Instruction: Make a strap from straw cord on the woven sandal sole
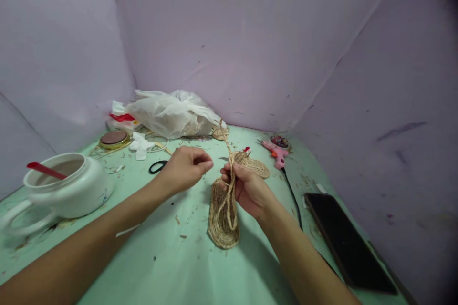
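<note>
My right hand [246, 188] is closed around a braided jute cord [229, 152] and holds up one end of a woven jute sole-shaped piece [222, 221] that rests on the green table [171, 267]. The cord runs back to a small jute coil [218, 132] by the plastic bag. My left hand [188, 164] hovers just left of the cord with its fingers curled into a pinch; what it pinches is too small to make out. A second woven jute piece [255, 166] lies just behind my right hand.
A white pot [71, 190] with a red spoon [46, 170] stands at the left. Black scissors [157, 167], a round tin [113, 138] and a white plastic bag [171, 114] lie behind. A pink glue gun [275, 153] and a dark phone [347, 240] are at the right.
</note>
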Available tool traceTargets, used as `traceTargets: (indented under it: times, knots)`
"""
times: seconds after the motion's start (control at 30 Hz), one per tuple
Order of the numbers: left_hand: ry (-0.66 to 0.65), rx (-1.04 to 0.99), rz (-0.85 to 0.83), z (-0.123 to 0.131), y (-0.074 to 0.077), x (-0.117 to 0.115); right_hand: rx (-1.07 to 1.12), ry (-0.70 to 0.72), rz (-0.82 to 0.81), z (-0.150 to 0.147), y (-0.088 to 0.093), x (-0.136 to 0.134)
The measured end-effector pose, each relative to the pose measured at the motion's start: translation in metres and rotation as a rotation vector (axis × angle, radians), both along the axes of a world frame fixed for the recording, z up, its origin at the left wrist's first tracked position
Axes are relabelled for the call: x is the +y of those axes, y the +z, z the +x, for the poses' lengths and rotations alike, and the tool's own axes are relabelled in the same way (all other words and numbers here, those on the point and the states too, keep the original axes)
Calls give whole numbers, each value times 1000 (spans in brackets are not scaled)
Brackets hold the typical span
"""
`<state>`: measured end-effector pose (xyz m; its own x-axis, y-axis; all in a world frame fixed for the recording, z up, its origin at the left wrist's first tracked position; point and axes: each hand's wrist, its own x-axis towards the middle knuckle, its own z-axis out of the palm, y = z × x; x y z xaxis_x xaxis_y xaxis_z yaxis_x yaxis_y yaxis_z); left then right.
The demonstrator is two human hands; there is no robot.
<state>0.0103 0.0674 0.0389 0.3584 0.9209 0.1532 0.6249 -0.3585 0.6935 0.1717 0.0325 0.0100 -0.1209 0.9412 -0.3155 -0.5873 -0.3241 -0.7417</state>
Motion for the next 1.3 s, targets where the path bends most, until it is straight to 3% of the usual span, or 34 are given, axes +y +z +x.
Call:
traceTargets:
  times: [0.1, 0.23, 0.47, 0.77, 0.83, 0.93, 1.1, 1.2, 1.3]
  knots:
    - [17, -260, -155, 15, -1, -11, -15, 95, -17, -6, -3, -4]
    - [78, -383, -333, 21, -7, -12, -45, 131, -24, -10, -3, -7]
    - [87, -499, -303, 21, -12, -11, -104, 136, 0, -12, 1, -9]
    - [154, -587, -342, 8, -3, 0, -173, -21, 50, 7, 3, -1]
    - [201, -518, -319, 0, -1, 7, -220, -93, 69, 14, 3, 0]
    - [287, -230, -217, -16, -1, 23, -252, -192, 79, 23, -1, -4]
    - [302, 105, -150, -34, -17, 44, -126, -276, 21, 33, -15, -16]
    - [314, 219, -95, -30, -25, 39, -40, -298, -25, 35, -24, -18]
    - [262, 326, 109, -18, -24, 22, 3, -302, -48, 37, -27, -17]
